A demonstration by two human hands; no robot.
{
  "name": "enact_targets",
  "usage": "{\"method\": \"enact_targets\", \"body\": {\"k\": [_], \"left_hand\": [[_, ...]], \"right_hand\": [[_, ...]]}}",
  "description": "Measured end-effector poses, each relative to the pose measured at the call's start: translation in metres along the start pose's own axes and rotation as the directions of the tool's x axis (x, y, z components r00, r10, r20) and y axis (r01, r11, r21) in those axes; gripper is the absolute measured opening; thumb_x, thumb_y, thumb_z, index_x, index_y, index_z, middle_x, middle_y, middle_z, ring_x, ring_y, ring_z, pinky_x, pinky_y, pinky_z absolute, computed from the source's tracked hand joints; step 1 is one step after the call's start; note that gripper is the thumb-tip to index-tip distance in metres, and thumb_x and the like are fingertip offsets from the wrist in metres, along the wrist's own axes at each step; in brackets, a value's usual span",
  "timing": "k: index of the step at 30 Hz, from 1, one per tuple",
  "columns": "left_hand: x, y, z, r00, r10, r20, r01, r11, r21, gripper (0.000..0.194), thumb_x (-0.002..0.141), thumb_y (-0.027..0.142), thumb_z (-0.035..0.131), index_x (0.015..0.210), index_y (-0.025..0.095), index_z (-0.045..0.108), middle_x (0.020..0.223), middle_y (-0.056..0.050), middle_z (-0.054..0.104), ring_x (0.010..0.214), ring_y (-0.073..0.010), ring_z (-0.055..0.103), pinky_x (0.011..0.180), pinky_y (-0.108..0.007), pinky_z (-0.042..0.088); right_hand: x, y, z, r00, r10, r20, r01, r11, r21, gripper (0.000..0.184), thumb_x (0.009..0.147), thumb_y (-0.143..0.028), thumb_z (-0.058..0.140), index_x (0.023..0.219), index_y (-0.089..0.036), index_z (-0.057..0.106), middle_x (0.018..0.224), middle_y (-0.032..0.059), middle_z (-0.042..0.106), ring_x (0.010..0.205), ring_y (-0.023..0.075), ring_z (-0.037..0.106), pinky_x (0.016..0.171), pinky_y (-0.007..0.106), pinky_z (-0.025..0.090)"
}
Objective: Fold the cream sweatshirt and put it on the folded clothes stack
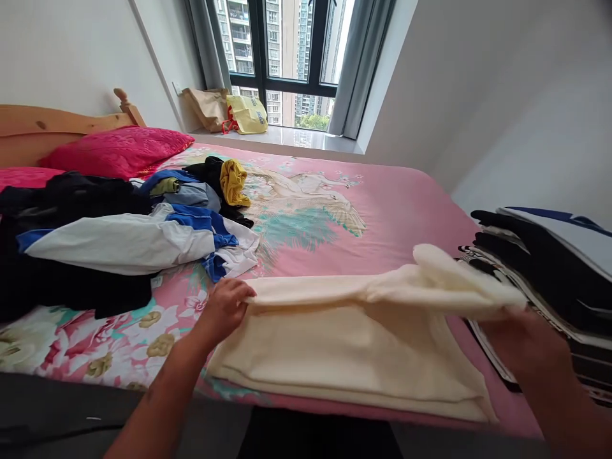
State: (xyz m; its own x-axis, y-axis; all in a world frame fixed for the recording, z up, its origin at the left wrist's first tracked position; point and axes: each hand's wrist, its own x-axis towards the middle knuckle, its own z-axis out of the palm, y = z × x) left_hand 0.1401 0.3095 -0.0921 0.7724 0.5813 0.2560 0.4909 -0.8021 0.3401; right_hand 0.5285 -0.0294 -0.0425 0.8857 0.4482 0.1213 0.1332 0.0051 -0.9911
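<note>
Head view: right up close we've got a cream garment [354, 350] spread along the near edge of the bed, its far side lifted in a long strip. Our left hand [232, 303] has fingers pinched on that strip's left end. Our right hand [530, 338] looks clamped round the other end, which is bunched and raised.

What could bite us: that right end is lumpier than the left, so the strip could land crooked or creased if we lower the ends unevenly. The right knuckles are also just beside the folded clothes stack [540, 268], and a careless swing could probably nudge it over. Off to the left, the white-and-blue garment [124, 242] is close enough that a loose cream corner might snag it.

Hard to make out: motion blur smears our right fingertips, and we can't tell what kind of garment the cream one is. The stack runs out of frame on the right. Farther back, the black clothes [71, 204] are one tangle, cut off at the left, partly hiding the magenta pillow [115, 153].
</note>
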Motion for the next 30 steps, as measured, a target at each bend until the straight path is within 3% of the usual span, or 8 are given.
{"method": "enact_targets", "body": {"k": [2,4,7,14,17,22,26,30], "left_hand": [[-0.028,0.006,0.014,0.999,-0.029,0.044,0.03,0.999,-0.035,0.03,0.073,0.009,0.044,0.089,0.023,0.066,0.096,-0.005,0.066,0.097,-0.0204,0.056,0.09,-0.036,0.041],[-0.043,0.007,0.026,0.997,-0.057,0.042,0.06,0.996,-0.068,0.033,0.077,0.01,0.041,0.096,0.022,0.066,0.1,-0.006,0.065,0.097,-0.0198,0.056,0.09,-0.035,0.043],[-0.046,0.007,0.03,0.999,-0.051,0.017,0.052,0.998,-0.03,0.033,0.08,0.012,0.042,0.101,0.021,0.066,0.103,-0.007,0.065,0.1,-0.0202,0.056,0.092,-0.036,0.042],[-0.041,0.014,0.007,0.997,-0.06,-0.043,0.066,0.987,0.147,0.03,0.083,0.019,0.047,0.1,0.028,0.071,0.115,-0.007,0.064,0.112,-0.025,0.053,0.104,-0.048,0.03],[-0.05,0.015,0.009,0.985,-0.15,0.08,0.139,0.982,0.131,0.035,0.08,0.016,0.049,0.105,0.03,0.069,0.119,-0.007,0.063,0.115,-0.0262,0.052,0.106,-0.051,0.026],[-0.051,0.009,0.013,0.89,-0.444,0.104,0.454,0.885,-0.104,0.039,0.081,0.03,0.049,0.117,0.023,0.062,0.119,-0.008,0.063,0.113,-0.0239,0.055,0.098,-0.036,0.037],[-0.032,-0.003,0.015,0.797,-0.599,0.073,0.601,0.778,-0.181,0.048,0.082,0.049,0.046,0.117,0.018,0.06,0.106,-0.013,0.068,0.104,-0.0299,0.059,0.088,-0.04,0.042],[-0.007,-0.015,0.025,0.744,-0.664,0.075,0.645,0.684,-0.341,0.046,0.063,0.037,0.069,0.105,0.017,0.065,0.091,-0.01,0.071,0.09,-0.0282,0.064,0.078,-0.034,0.046]], "right_hand": [[-0.035,0.03,-0.022,0.937,0.349,0.002,-0.349,0.937,0.018,0.02,0.073,-0.053,0.054,0.08,-0.036,0.064,0.091,0.0114,0.066,0.096,0.0294,0.063,0.073,0.042,0.056],[-0.055,0.059,-0.034,0.788,0.597,0.15,-0.6,0.799,-0.029,0.025,0.067,-0.052,0.064,0.081,-0.031,0.065,0.087,0.0106,0.067,0.091,0.0304,0.065,0.072,0.042,0.058],[-0.064,0.082,-0.036,0.678,0.69,0.254,-0.697,0.713,-0.076,0.036,0.06,-0.039,0.076,0.089,-0.022,0.063,0.089,0.0078,0.069,0.084,0.0266,0.066,0.066,0.036,0.058],[-0.054,0.074,-0.04,0.921,0.39,-0.003,-0.376,0.888,0.264,0.034,0.059,-0.032,0.074,0.09,-0.023,0.064,0.087,0.0035,0.07,0.083,0.0223,0.066,0.064,0.025,0.057],[-0.066,0.077,-0.049,0.882,0.447,0.15,-0.471,0.839,0.273,0.036,0.059,-0.033,0.076,0.092,-0.021,0.066,0.095,0.0062,0.071,0.088,0.0244,0.066,0.067,0.028,0.057],[-0.085,0.089,-0.048,0.668,0.695,0.264,-0.743,0.643,0.188,0.048,0.065,-0.035,0.077,0.108,-0.019,0.063,0.103,0.0093,0.07,0.09,0.0269,0.067,0.07,0.034,0.058],[-0.081,0.09,-0.039,0.725,0.666,0.177,-0.687,0.682,0.25,0.048,0.061,-0.023,0.079,0.106,-0.02,0.063,0.094,0.0055,0.072,0.078,0.0224,0.069,0.061,0.027,0.058],[-0.07,0.077,-0.032,0.798,0.597,0.084,-0.587,0.735,0.339,0.038,0.06,-0.018,0.075,0.097,-0.021,0.065,0.085,0.0013,0.072,0.07,0.0189,0.068,0.056,0.024,0.057]]}}
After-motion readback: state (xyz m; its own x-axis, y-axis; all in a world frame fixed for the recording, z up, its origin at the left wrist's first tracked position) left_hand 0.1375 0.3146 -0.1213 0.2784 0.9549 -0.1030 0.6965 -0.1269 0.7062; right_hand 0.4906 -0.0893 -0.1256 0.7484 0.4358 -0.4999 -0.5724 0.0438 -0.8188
